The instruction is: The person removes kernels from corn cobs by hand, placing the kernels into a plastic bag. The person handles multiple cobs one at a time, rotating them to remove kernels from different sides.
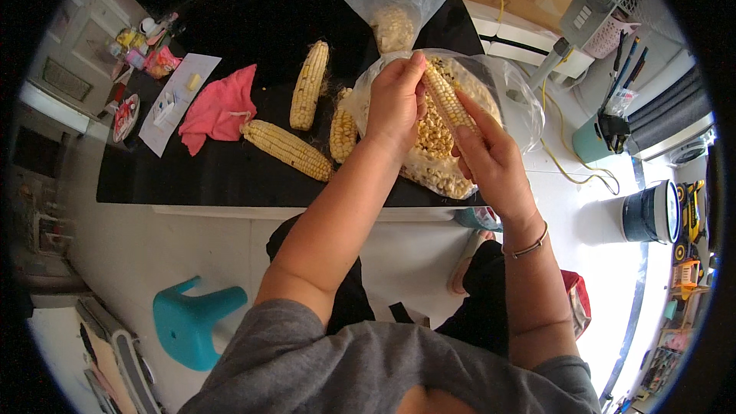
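Between my two hands is a dried corn cob (pixel 447 98), held at a slant over an open clear plastic bag (pixel 520 95). My left hand (pixel 398 100) grips its upper end, thumb on top. Around the lower end, my right hand (pixel 489 152) has its fingers wrapped. Loose corn kernels (pixel 432 137) fill the bag below. Left of the bag lie more cobs: one upright in view (pixel 309 86), one slanting (pixel 287 149), and one partly hidden by the bag and my left arm (pixel 343 132). A second clear bag (pixel 394 20) with pale contents stands behind.
A black tabletop (pixel 218 184) carries a pink cloth (pixel 221 109), a white sheet (pixel 178 103) with small items, and a plate (pixel 126 118). On the floor are a teal stool (pixel 192 322), a dark bucket with a white rim (pixel 650 211) and a yellow cable (pixel 555 155).
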Demonstrator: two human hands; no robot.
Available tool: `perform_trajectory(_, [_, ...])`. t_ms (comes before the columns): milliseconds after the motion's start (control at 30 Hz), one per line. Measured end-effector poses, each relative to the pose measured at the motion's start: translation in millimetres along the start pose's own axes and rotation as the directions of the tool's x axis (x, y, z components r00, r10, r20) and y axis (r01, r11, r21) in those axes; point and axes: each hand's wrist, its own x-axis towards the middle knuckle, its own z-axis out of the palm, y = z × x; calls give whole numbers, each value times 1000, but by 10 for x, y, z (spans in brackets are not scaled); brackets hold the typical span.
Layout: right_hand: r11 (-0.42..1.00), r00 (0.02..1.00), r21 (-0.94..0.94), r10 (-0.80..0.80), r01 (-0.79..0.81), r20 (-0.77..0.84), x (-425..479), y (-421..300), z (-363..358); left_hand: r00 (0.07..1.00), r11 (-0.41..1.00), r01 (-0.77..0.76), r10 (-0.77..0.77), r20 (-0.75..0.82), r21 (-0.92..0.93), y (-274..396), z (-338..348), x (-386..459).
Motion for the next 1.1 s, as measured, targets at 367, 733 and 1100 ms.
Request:
perform_trajectory(367, [979, 999, 197, 53, -51, -5, -15, -75, 25, 997, 997, -73, 73, -1, 27, 7, 67, -63])
perform_trajectory(733, [968, 986, -195, -164, 156, -23, 0, 9, -64, 986, 976, 168, -169, 6, -140, 212, 67, -46])
perform_trajectory(1100, [1000, 998, 11, 15, -16, 61, -51, -99, -20, 985, 983, -171, 171, 12, 73, 43, 49, -10])
